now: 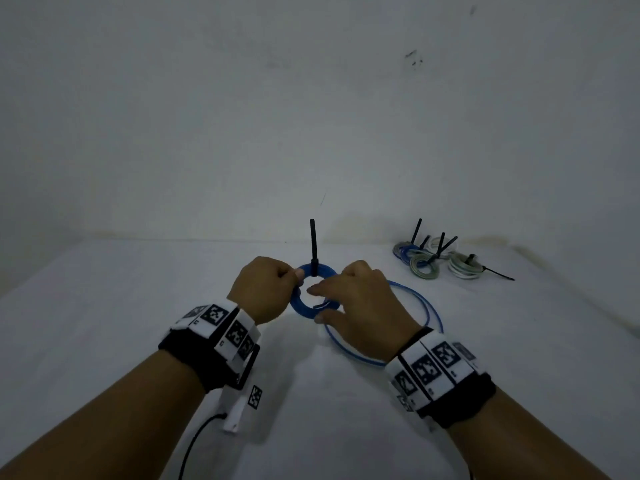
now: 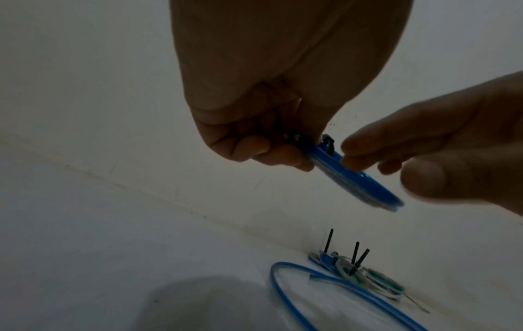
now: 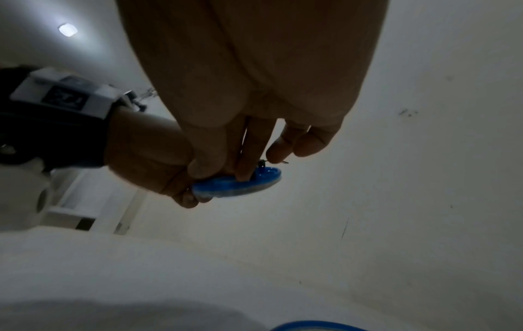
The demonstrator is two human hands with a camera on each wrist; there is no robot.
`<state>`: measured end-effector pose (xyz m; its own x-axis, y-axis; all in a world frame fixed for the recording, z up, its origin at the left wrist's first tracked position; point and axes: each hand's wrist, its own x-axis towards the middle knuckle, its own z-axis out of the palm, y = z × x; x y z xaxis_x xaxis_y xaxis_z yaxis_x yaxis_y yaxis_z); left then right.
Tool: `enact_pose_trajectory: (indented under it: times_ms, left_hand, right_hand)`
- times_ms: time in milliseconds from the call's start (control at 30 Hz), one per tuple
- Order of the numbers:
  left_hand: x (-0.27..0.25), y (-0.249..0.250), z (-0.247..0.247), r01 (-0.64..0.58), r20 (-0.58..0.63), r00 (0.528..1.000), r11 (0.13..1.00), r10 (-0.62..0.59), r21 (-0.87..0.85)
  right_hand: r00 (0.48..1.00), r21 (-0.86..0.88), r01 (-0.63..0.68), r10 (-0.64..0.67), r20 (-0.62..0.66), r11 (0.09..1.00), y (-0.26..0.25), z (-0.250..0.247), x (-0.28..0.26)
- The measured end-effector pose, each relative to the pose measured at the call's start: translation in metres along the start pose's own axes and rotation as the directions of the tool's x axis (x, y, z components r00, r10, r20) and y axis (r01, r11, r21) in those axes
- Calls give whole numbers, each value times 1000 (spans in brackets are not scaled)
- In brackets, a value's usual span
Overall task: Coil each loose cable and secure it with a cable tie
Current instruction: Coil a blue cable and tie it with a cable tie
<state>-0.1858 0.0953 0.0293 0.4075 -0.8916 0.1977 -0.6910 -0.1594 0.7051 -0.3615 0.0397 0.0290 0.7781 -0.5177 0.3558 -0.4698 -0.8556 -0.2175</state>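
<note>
Both hands (image 1: 266,289) hold one blue coil (image 1: 301,308) (tie (image 1: 313,247) upright) — above table.

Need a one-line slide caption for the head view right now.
Left hand grips a tied blue coil, right hand at its rim; one blue cable lies loose.

Left hand (image 1: 266,289) pinching the left rim of a blue coil (image 1: 313,292), black cable tie (image 1: 313,247) upright just beyond. Right hand (image 1: 363,306) touching the coil's right side. Loose blue cable (image 1: 412,327) under the right hand; tied coils (image 1: 438,259) well right.
</note>
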Motion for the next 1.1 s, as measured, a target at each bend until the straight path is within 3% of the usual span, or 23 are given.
enact_pose_trajectory:
  times_ms: [133, 233, 300, 400, 533, 700, 900, 1100]
  left_hand:
    - [12, 8, 7, 24, 53, 998, 997, -20, -67]
    - [22, 10, 18, -23, 63, 998, 1000, 23, 2]
    - [26, 10, 27, -78, 56, 996, 990, 72, 120]
    - [40, 13, 46, -124, 138, 987, 948, 86, 292]
    - [65, 17, 73, -200, 343, 939, 871, 39, 449]
    - [94, 18, 107, -226, 459, 886, 803, -65, 551]
    - [104, 8, 124, -245, 530, 837, 773, -136, 586]
    - [107, 2, 120, -168, 461, 878, 823, -125, 543]
  right_hand:
    - [996, -210, 78, -66, 64, 975, 11, -1, 0]
    - [995, -262, 68, -47, 86, 963, 25, -4, 0]
    - [995, -254, 0, 25, 94, 967, 37, -7, 0]
    - [978, -262, -146, 179, 106, 954, 75, -12, 3]
    - [923, -357, -319, 374, 95, 878, 144, -13, 11]
    - [838, -452, -455, 541, 73, 767, 222, -3, 31]
    - [813, -495, -429, 562, 152, 755, 267, 23, 48]
    - [816, -463, -416, 546, 189, 783, 273, 28, 50]
